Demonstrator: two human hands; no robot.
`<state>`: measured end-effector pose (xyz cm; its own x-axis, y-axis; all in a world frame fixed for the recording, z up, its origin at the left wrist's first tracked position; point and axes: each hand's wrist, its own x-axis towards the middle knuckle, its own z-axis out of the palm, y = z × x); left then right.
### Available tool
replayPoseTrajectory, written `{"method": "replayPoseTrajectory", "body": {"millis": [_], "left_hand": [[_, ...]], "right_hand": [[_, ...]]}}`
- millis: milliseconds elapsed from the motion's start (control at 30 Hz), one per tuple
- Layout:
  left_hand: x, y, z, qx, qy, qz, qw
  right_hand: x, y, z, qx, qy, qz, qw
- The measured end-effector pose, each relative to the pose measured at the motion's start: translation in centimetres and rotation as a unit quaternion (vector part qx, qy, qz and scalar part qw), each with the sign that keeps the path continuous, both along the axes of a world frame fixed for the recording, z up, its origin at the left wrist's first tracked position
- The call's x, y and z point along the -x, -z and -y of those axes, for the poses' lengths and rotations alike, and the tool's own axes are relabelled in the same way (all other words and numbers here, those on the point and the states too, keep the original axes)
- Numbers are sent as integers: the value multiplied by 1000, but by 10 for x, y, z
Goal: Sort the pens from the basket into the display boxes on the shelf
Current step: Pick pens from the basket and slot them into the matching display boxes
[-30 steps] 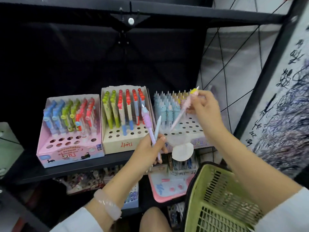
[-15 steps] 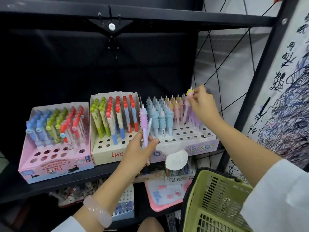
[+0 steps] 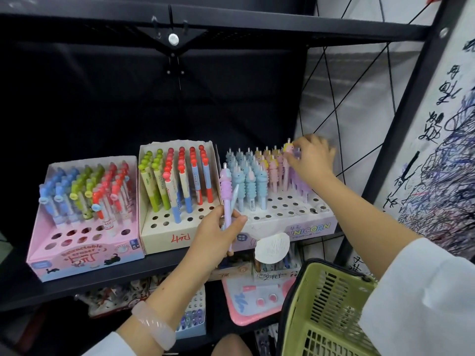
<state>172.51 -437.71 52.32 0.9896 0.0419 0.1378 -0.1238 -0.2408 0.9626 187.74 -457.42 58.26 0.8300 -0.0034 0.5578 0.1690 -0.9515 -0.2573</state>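
Observation:
Three display boxes stand on the black shelf: a pink box (image 3: 84,255) at left, a cream box (image 3: 167,237) in the middle, and a white unicorn box (image 3: 295,214) at right. My left hand (image 3: 218,235) grips two pens upright in front of the unicorn box: a purple unicorn pen (image 3: 226,191) and a pale blue pen (image 3: 235,195). My right hand (image 3: 312,160) reaches over the back right rows of the unicorn box, fingers pinched on the head of a pink unicorn pen (image 3: 289,150) standing among the others. A green basket (image 3: 326,312) hangs at my right forearm.
A black shelf board (image 3: 231,24) runs overhead with a bracket at its centre. A black upright post (image 3: 401,124) stands just right of the unicorn box, beside a scribbled test sheet (image 3: 449,163). A lower shelf holds more stationery and a pink board (image 3: 254,304).
My right hand carried the pink unicorn pen down into the back right rows of the unicorn box. My left hand with its two pens stayed in front of the boxes; the view shifted.

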Motion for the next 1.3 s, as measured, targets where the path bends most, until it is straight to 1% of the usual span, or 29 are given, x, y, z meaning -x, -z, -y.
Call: {"method": "replayPoseTrajectory", "body": {"millis": [67, 133, 167, 300, 367, 400, 433, 467, 500, 567, 633, 667, 700, 733, 833, 900, 1000, 1067, 1100, 1133, 1167, 1200, 1233, 1267, 1300], "left_hand": [[0, 1, 0, 3, -2, -3, 1000], [0, 2, -1, 7, -5, -9, 1000], [0, 4, -2, 11, -6, -13, 1000], [2, 6, -4, 26, -6, -13, 1000], [2, 5, -4, 33, 0, -5, 999], [1, 4, -4, 36, 4, -1, 999], [1, 4, -3, 38, 9, 2, 999], [2, 3, -2, 40, 12, 3, 999], [2, 3, -1, 44, 12, 4, 999], [2, 3, 1, 54, 8, 5, 998], [2, 4, 2, 63, 8, 8, 998], [3, 3, 2, 63, 12, 8, 998], [3, 3, 2, 66, 22, 7, 998], [4, 2, 4, 77, 35, 4, 996], [7, 0, 4, 136, 46, -17, 989], [8, 1, 0, 166, 34, -21, 985], [9, 2, -7, 177, 23, -14, 984], [9, 1, -8, 171, 17, -3, 985], [9, 1, -8, 166, 13, 4, 986], [9, 1, -7, 162, 9, 10, 987], [9, 1, -7, 162, 2, 15, 987], [9, 0, -7, 164, -5, 18, 986], [9, 0, -7, 165, -11, 21, 986], [9, 0, -6, 166, -15, 24, 986], [9, 0, -6, 166, -18, 25, 986]], "right_hand": [[-1, 1, -2, 0, 4, -54, 999], [1, 6, -5, 36, 8, -94, 995], [2, 9, -6, 52, 9, -100, 994], [8, 11, -7, 95, 22, -81, 992], [15, 10, -9, 89, 19, -35, 995], [21, 10, -13, 62, -1, 7, 998], [28, 9, -18, 13, -40, 40, 998], [37, 9, -25, -52, -98, 51, 993], [48, 10, -33, -116, -165, 39, 979], [72, 14, -46, -203, -268, -42, 941], [90, 19, -54, -280, -321, -176, 887], [95, 22, -57, -319, -331, -237, 856], [98, 26, -59, -346, -337, -272, 832], [100, 28, -60, -352, -341, -282, 825], [98, 25, -58, -372, -339, -265, 822], [94, 21, -52, -435, -317, -232, 810], [90, 17, -41, -538, -278, -194, 772], [90, 18, -37, -569, -268, -197, 753], [91, 20, -36, -572, -260, -206, 751], [92, 21, -36, -551, -244, -205, 771], [93, 21, -34, -494, -225, -180, 820], [95, 23, -33, -395, -211, -129, 885], [97, 23, -31, -276, -215, -56, 935], [99, 23, -31, -155, -240, 24, 958], [103, 23, -32, -46, -275, 86, 956]]}}
